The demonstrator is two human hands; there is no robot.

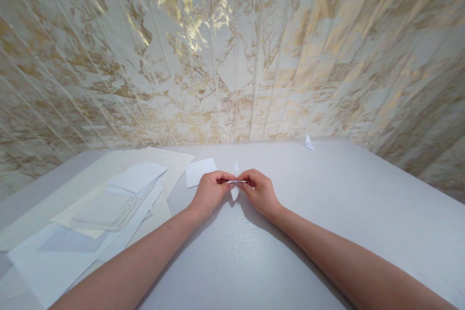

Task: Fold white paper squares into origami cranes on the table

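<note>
A small piece of folded white paper (235,193) is held up between both hands over the middle of the table. My left hand (212,191) pinches its left side between thumb and fingers. The right side is pinched the same way by my right hand (259,190). One pointed end shows above the fingertips and another below them; the fingers cover part of the folds. Just beyond my left hand lies a flat white sheet (200,170).
Loose papers, including a printed sheet (109,208), are spread in an overlapping pile on the left. A small folded white paper piece (308,143) stands at the back right of the pale table (348,203). Behind rises a gold-patterned curtain (232,58).
</note>
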